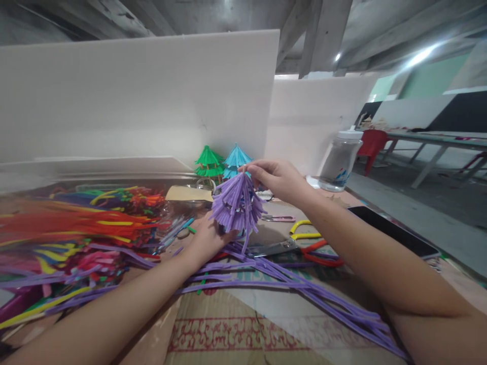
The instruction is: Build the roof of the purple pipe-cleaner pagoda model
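Note:
A purple tiered tree (236, 203) made of pipe cleaners is held upright above the table. My right hand (272, 177) pinches the tip of it between thumb and fingers. Below and to the left, my left hand (211, 241) is closed at the underside of the tree; the tree partly hides its fingers. Loose purple pipe cleaners (289, 284) lie under both arms. Scissors (279, 248) with red handles rest just right of the tree. Behind it stand a green tree (208, 163) and a blue tree (236, 157) of like form.
Bundles of coloured pipe cleaners (76, 223) cover the left side. A yellow-handled tool (302, 230), small pink snips (279, 219), a phone (393, 232) and a water bottle (340, 159) lie or stand to the right. White boards (144, 101) rise behind.

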`<state>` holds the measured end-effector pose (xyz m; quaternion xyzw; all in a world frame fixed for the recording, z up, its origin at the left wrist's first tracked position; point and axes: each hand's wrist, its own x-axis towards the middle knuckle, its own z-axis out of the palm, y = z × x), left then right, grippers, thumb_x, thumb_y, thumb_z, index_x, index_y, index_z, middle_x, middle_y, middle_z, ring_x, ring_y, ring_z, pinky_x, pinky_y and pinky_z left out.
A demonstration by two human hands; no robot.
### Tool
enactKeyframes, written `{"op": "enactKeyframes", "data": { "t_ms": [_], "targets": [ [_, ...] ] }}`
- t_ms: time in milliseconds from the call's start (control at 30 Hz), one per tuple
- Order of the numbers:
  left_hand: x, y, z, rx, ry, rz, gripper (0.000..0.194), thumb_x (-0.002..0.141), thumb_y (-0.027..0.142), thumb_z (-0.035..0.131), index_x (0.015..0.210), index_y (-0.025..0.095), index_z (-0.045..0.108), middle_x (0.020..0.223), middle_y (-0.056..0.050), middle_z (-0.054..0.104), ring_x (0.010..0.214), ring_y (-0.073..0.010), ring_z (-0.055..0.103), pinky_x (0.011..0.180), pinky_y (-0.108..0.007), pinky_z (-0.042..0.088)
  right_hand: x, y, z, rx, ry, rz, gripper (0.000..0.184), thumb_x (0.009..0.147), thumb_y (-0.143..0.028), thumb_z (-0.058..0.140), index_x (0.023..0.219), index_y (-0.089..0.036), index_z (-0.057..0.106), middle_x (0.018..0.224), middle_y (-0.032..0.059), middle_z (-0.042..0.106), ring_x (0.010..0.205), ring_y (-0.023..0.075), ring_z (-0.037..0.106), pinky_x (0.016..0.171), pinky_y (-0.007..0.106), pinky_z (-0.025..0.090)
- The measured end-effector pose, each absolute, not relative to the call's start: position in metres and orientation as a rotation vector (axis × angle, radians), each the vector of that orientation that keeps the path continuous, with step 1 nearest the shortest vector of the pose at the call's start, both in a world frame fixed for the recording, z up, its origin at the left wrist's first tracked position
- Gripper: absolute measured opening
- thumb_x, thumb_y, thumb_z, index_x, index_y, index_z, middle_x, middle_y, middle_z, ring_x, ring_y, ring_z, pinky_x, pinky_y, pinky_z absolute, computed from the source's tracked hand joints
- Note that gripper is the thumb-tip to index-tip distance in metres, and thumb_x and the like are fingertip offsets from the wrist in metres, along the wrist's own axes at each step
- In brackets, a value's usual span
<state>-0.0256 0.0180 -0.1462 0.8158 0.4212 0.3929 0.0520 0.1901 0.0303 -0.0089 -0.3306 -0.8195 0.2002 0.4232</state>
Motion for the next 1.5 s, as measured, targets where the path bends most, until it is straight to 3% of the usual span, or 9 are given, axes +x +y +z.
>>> {"op": "enactKeyframes", "data": {
  "t_ms": [133, 300, 400, 533, 867, 1100, 1267, 1367, 1500],
  "targets": [
    [-0.025, 0.018, -0.147, 2.41, 1.357, 1.146, 0.048, 0.086, 0.044, 0.06, 0.124, 0.015, 0.06, 0.124, -0.014, 0.065, 0.125, -0.0323, 0.054, 0.106, -0.049, 0.043, 0.195, 0.029, -0.002, -0.948, -2.004, 0.422, 0.027, 0.091, -0.036, 0.054, 0.086, -0.016, 0.071, 0.06, -0.0023, 0.058, 0.05, 0.0087, 0.046, 0.05, 0.024, 0.035],
    [-0.023, 0.017, -0.145, 2.329, 1.384, 1.15, 0.043, 0.085, 0.045, 0.06, 0.116, 0.016, 0.064, 0.121, -0.012, 0.068, 0.115, -0.0313, 0.061, 0.102, -0.047, 0.047, 0.217, 0.036, -0.034, -1.104, -2.19, 0.268, 0.029, 0.09, -0.04, 0.056, 0.078, -0.017, 0.067, 0.061, -0.0002, 0.06, 0.058, 0.0123, 0.052, 0.056, 0.026, 0.036],
    [-0.021, 0.015, -0.142, 2.28, 1.362, 1.169, 0.037, 0.084, 0.042, 0.06, 0.111, 0.017, 0.066, 0.112, -0.01, 0.072, 0.106, -0.0287, 0.066, 0.094, -0.041, 0.052, 0.243, 0.042, -0.069, -1.191, -2.41, 0.161, 0.026, 0.092, -0.038, 0.054, 0.095, -0.017, 0.07, 0.084, 0.0062, 0.07, 0.073, 0.0168, 0.059, 0.065, 0.028, 0.04],
    [-0.019, 0.015, -0.141, 2.252, 1.394, 1.158, 0.038, 0.083, 0.042, 0.059, 0.11, 0.017, 0.066, 0.111, -0.008, 0.073, 0.105, -0.0275, 0.066, 0.095, -0.039, 0.051, 0.273, 0.049, -0.095, -1.167, -2.662, 0.085, 0.033, 0.087, -0.042, 0.062, 0.112, -0.02, 0.068, 0.108, 0.0101, 0.068, 0.092, 0.022, 0.062, 0.078, 0.031, 0.043],
    [-0.02, 0.014, -0.143, 2.285, 1.362, 1.183, 0.034, 0.084, 0.04, 0.059, 0.107, 0.017, 0.067, 0.108, -0.008, 0.073, 0.102, -0.0262, 0.067, 0.094, -0.038, 0.052, 0.268, 0.06, -0.118, -1.259, -2.588, -0.17, 0.021, 0.089, -0.021, 0.051, 0.084, -0.016, 0.07, 0.087, 0.0108, 0.07, 0.082, 0.0213, 0.063, 0.075, 0.03, 0.042],
    [-0.018, 0.014, -0.146, 2.302, 1.311, 1.198, 0.034, 0.083, 0.035, 0.058, 0.109, 0.015, 0.067, 0.113, -0.011, 0.072, 0.106, -0.0265, 0.065, 0.098, -0.04, 0.05, 0.273, 0.071, -0.074, -1.309, -2.147, -0.249, 0.037, 0.102, -0.027, 0.023, 0.112, -0.015, 0.056, 0.097, 0.0116, 0.068, 0.087, 0.0212, 0.063, 0.075, 0.032, 0.045],
    [-0.017, 0.012, -0.141, 2.298, 1.279, 1.181, 0.03, 0.084, 0.034, 0.056, 0.104, 0.016, 0.069, 0.106, -0.01, 0.073, 0.108, -0.0269, 0.064, 0.098, -0.04, 0.05, 0.245, 0.058, -0.024, -0.739, -2.093, -0.571, 0.037, 0.102, -0.041, 0.034, 0.118, -0.018, 0.057, 0.099, 0.0097, 0.066, 0.086, 0.0212, 0.06, 0.073, 0.032, 0.043],
    [-0.017, 0.01, -0.137, 2.306, 1.241, 1.162, 0.033, 0.085, 0.033, 0.055, 0.109, 0.015, 0.067, 0.115, -0.011, 0.071, 0.112, -0.0269, 0.063, 0.1, -0.039, 0.049, 0.227, 0.054, -0.015, -0.553, -2.084, -0.824, 0.036, 0.102, -0.042, 0.035, 0.113, -0.018, 0.059, 0.084, 0.0067, 0.062, 0.071, 0.0193, 0.054, 0.064, 0.031, 0.038],
    [-0.017, 0.008, -0.133, 2.295, 1.183, 1.15, 0.032, 0.084, 0.034, 0.057, 0.109, 0.016, 0.065, 0.121, -0.01, 0.068, 0.115, -0.026, 0.062, 0.102, -0.037, 0.047, 0.219, 0.055, -0.023, -0.522, -2.069, -0.868, 0.033, 0.103, -0.038, 0.034, 0.102, -0.018, 0.061, 0.076, 0.0044, 0.06, 0.066, 0.0181, 0.05, 0.06, 0.03, 0.034]
  ]
}}
